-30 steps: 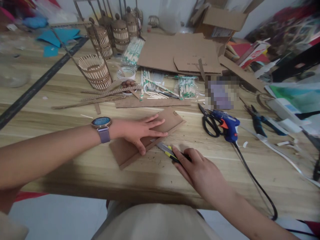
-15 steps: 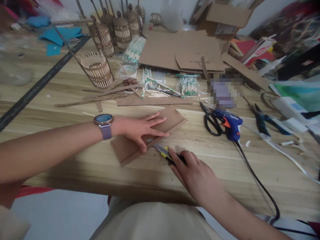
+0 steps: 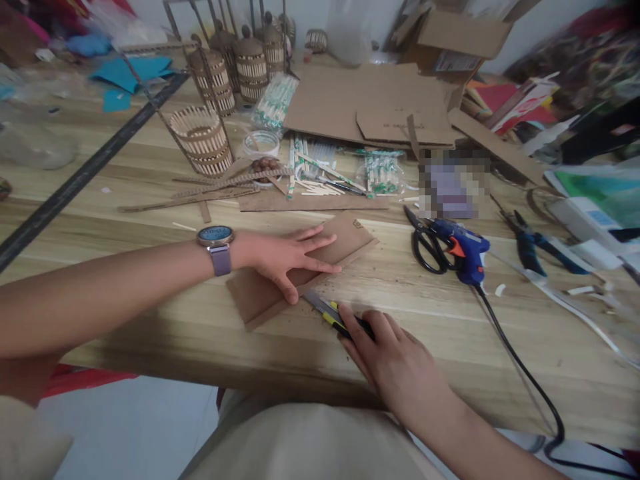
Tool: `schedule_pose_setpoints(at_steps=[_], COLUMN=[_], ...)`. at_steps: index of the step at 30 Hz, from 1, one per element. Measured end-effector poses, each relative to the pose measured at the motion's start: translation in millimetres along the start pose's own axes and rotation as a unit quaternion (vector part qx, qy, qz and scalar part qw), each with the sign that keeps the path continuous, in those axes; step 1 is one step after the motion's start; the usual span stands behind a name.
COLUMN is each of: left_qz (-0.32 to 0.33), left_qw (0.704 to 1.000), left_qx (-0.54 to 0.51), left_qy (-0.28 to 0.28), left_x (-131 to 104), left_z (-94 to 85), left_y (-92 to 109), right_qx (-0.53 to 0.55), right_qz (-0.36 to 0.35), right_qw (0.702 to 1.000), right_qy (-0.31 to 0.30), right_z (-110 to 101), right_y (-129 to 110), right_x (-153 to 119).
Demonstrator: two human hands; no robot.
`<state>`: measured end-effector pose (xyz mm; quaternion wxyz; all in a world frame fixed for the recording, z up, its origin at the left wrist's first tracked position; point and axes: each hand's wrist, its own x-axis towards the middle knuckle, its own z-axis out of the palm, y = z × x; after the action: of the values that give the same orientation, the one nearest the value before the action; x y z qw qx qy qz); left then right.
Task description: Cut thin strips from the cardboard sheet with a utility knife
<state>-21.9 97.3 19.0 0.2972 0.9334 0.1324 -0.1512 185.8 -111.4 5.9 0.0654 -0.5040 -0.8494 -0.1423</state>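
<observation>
A brown cardboard piece (image 3: 340,243) lies at a slant on the wooden table. My left hand (image 3: 285,261) presses flat on it with fingers spread, holding nothing in its grasp. A strip runs along the cardboard's near edge, under my thumb and fingertips. My right hand (image 3: 390,350) is closed around a black and yellow utility knife (image 3: 333,317). The knife's blade points up and left, its tip close to the cardboard's near edge beside my left thumb. Small crumbs lie around the blade.
Black scissors (image 3: 427,247) and a blue glue gun (image 3: 467,253) with a cord lie right of the cardboard. Pliers (image 3: 530,247) are farther right. Behind are cardboard strips (image 3: 200,193), stick bundles (image 3: 383,173), a tape roll (image 3: 261,143) and a stick basket (image 3: 203,140).
The knife blade has drawn back slightly from the cardboard, toward my body. My left hand keeps its spread pose on the cardboard. The whole view has shifted a little.
</observation>
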Motion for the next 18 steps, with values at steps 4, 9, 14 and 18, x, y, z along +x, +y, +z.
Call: schedule_pose_setpoints(at_steps=[4, 9, 14, 18], left_qz=[0.004, 0.012, 0.011, 0.011], left_qw=[1.000, 0.999, 0.999, 0.999], left_qx=[0.003, -0.006, -0.003, 0.001], left_qy=[0.000, 0.033, 0.030, 0.035], left_x=[0.4, 0.5, 1.1, 2.0], left_z=[1.1, 5.2, 6.7, 7.5], left_y=[-1.0, -1.0, -0.4, -1.0], right_qx=[0.002, 0.010, 0.026, 0.019], right_qz=[-0.001, -0.011, -0.015, -0.031], right_qw=[1.000, 1.000, 0.999, 0.999], right_qy=[-0.007, -0.006, -0.009, -0.004], right_z=[0.7, -2.1, -1.7, -0.1], right_y=[-1.8, -5.2, -9.2, -11.3], right_x=[2.1, 0.7, 4.5, 1.9])
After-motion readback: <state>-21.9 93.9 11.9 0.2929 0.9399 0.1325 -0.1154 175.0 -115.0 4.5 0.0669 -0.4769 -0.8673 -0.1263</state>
